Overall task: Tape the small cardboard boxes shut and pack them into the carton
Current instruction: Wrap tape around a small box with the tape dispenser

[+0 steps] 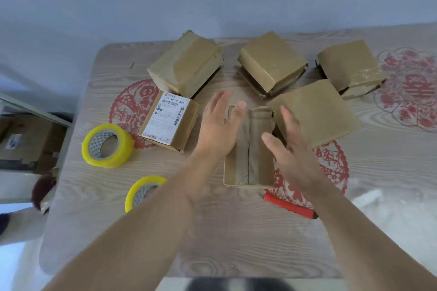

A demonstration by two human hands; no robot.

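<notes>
Both hands are out over the middle of the wooden table [212, 243], fingers straight and spread, gripping nothing. The left hand [218, 125] hangs over the left edge of a small cardboard box [250, 160] that stands near the front of the group, and the right hand [290, 149] is over its right side; both look blurred, so I cannot tell whether the fingers actually touch the cardboard. That box has two strips of brownish tape running down its top with a seam showing between them. Just behind it and to the right lies a flat-topped box [316, 111], tilted a little, its near corner beside the right hand. Along the far side of the table sit three more taped boxes: one on the left [186, 64], one in the middle [272, 61] and one on the right [350, 64], each resting askew on loose flaps. To the left of the hands lies a box with a white shipping label [168, 120] facing up. Two rolls of yellow tape sit by the left edge, the farther roll [107, 145] near the labelled box, the nearer roll [144, 192] partly hidden behind the left forearm. A red cutter [290, 207] lies on the table just in front of the middle box, beside the right wrist. Red paper-cut patterns [409, 92] decorate the tabletop.
</notes>
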